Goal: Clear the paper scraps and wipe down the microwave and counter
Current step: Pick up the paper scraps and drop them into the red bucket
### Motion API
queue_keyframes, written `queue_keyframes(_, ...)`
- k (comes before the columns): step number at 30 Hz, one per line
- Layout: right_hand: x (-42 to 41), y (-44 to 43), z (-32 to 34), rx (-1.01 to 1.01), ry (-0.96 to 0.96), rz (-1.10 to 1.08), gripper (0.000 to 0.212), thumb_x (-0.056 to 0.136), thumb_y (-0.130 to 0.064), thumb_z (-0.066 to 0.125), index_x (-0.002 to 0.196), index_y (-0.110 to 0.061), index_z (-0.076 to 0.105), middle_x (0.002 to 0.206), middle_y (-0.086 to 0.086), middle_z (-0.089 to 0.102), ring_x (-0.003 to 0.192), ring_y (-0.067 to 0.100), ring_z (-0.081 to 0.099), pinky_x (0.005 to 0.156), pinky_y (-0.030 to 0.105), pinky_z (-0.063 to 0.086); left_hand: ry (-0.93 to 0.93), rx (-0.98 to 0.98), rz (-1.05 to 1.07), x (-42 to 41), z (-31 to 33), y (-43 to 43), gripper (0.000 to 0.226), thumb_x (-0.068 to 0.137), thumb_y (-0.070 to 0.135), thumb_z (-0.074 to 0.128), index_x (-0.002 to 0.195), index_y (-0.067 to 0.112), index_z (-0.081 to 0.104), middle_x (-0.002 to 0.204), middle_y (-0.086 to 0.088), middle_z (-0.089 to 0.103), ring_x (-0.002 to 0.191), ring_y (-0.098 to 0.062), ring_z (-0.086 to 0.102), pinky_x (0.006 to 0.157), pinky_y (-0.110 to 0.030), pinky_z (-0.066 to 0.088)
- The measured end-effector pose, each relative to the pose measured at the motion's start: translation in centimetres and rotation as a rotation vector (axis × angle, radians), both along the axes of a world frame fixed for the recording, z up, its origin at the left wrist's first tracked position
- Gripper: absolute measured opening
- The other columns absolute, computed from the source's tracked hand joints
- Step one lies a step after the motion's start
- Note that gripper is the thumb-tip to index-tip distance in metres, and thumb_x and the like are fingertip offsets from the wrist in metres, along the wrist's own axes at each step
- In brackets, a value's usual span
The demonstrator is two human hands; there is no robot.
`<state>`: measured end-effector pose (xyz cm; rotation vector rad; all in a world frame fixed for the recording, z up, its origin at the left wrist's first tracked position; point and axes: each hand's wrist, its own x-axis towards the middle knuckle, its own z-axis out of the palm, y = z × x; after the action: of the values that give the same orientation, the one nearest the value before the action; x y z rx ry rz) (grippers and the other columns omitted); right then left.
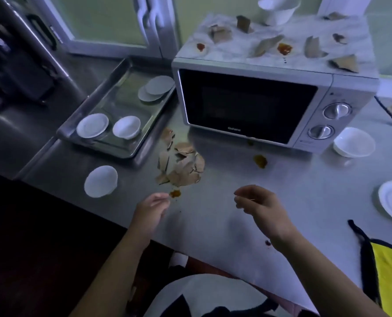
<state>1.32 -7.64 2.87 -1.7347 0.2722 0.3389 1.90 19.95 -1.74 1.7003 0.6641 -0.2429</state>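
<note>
Paper scraps (181, 165): brown heap on counter (224, 236), just before microwave (247, 106) front-left corner. More scraps (268, 45) on microwave top among red sauce blots (284, 49). Left of microwave, tray (119, 106) holds two empty white bowls (126, 126), two flat discs (156, 88). Left grip (153, 207), right grip (256, 204) hover before the heap, fingers loosely curled, holding nothing.

microwave (355, 85): was silver-grey, door black, top marbled white
scraps (183, 165): were brown
stains (260, 161): were orange to red
bowls (126, 126): were white
tray (121, 88): was shiny steel grey
cloth (389, 271): was yellow, edged black, lower right
counter (213, 225): was plain grey
</note>
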Motion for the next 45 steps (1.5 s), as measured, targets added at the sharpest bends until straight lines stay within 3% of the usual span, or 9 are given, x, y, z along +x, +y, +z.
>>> queue_keyframes(9, 3.3, 10.0, -0.1, -0.043, 0.091, -0.199, 0.01, 0.094, -0.006, 0.063, 0.099, -0.007, 0.072, 0.098, 0.015, 0.072, 0.094, 0.033, 0.067, 0.076, 0.03, 0.052, -0.033, 0.395, -0.329, 13.3, -4.3, 7.7, 0.025, 0.082, 0.03, 0.071, 0.101, 0.027, 0.056, 0.099, 0.008, 0.062, 0.088, -0.014, 0.06, 0.068, -0.028, 0.041)
queue_keyframes(16, 2.5, 14.9, 0.1, -0.074, 0.136, -0.373, 0.012, 0.095, -0.007, 0.063, 0.095, -0.013, 0.073, 0.094, 0.01, 0.073, 0.092, 0.029, 0.069, 0.088, 0.047, 0.054, 0.047, 0.506, -0.458, 20.2, -7.1, 8.3, 0.026, 0.071, 0.035, 0.062, 0.086, 0.014, 0.066, 0.084, -0.005, 0.069, 0.081, -0.029, 0.066, 0.061, -0.029, 0.048)
queue_keyframes(18, 2.0, 15.6, 0.0, -0.095, 0.132, -0.422, 0.013, 0.094, -0.006, 0.063, 0.094, -0.013, 0.074, 0.091, 0.008, 0.074, 0.09, 0.028, 0.069, 0.087, 0.047, 0.054, 0.022, 0.466, -0.443, 20.9, -7.5, 8.4, 0.013, 0.072, 0.023, 0.061, 0.072, 0.012, 0.066, 0.081, -0.01, 0.071, 0.08, -0.033, 0.068, 0.06, -0.031, 0.052)
queue_keyframes(21, 1.5, 16.3, -0.1, -0.114, 0.127, -0.495, 0.014, 0.094, -0.002, 0.062, 0.093, -0.011, 0.074, 0.088, 0.01, 0.074, 0.09, 0.031, 0.07, 0.085, 0.048, 0.055, -0.053, 0.349, -0.386, 20.9, -7.0, 8.5, 0.006, 0.078, 0.021, 0.064, 0.08, 0.018, 0.069, 0.09, -0.006, 0.073, 0.085, -0.029, 0.068, 0.072, -0.036, 0.058)
queue_keyframes(27, 2.1, 18.1, 0.8, -0.126, 0.081, -0.494, 0.013, 0.09, -0.006, 0.069, 0.093, -0.017, 0.075, 0.087, 0.003, 0.075, 0.086, 0.021, 0.071, 0.083, 0.041, 0.058, -0.344, 0.241, -0.617, 18.0, -3.1, 10.7, 0.013, 0.082, 0.031, 0.074, 0.075, 0.035, 0.064, 0.085, 0.017, 0.069, 0.084, 0.002, 0.061, 0.067, -0.014, 0.041)
queue_keyframes(31, 3.6, 19.7, 2.0, -0.076, 0.042, -0.399, 0.02, 0.087, -0.006, 0.073, 0.1, -0.02, 0.073, 0.088, 0.0, 0.074, 0.082, 0.012, 0.07, 0.07, 0.019, 0.053, -0.307, 0.01, -0.844, 16.2, -0.1, 12.3, 0.018, 0.08, 0.026, 0.08, 0.081, 0.041, 0.069, 0.081, 0.017, 0.073, 0.074, 0.0, 0.068, 0.064, -0.01, 0.048)
queue_keyframes(36, 5.3, 22.7, 2.6, -0.025, -0.003, -0.255, 0.028, 0.085, 0.005, 0.072, 0.109, -0.009, 0.071, 0.094, 0.01, 0.075, 0.082, 0.016, 0.071, 0.074, 0.022, 0.057, -0.313, -0.202, -0.932, 14.7, 1.6, 13.1, 0.025, 0.07, 0.032, 0.081, 0.087, 0.037, 0.063, 0.086, 0.006, 0.076, 0.079, -0.011, 0.072, 0.071, -0.027, 0.055)
queue_keyframes(43, 5.8, 23.4, 2.5, -0.06, -0.081, -0.263, 0.02, 0.081, 0.012, 0.07, 0.082, -0.006, 0.077, 0.078, 0.008, 0.075, 0.073, 0.013, 0.069, 0.065, 0.018, 0.052, -0.214, -0.282, -1.066, 16.0, 1.7, 13.1, 0.038, 0.066, 0.05, 0.084, 0.097, 0.039, 0.066, 0.095, 0.006, 0.076, 0.089, -0.011, 0.071, 0.08, -0.027, 0.055)
queue_keyframes(45, 5.3, 22.7, 2.3, -0.044, -0.069, -0.345, 0.024, 0.08, 0.014, 0.068, 0.079, -0.008, 0.075, 0.075, 0.004, 0.075, 0.071, 0.011, 0.07, 0.065, 0.017, 0.052, -0.228, -0.132, -1.039, 18.1, 1.3, 13.0, 0.032, 0.071, 0.057, 0.077, 0.098, 0.043, 0.066, 0.1, 0.013, 0.072, 0.093, -0.004, 0.068, 0.083, -0.024, 0.053)
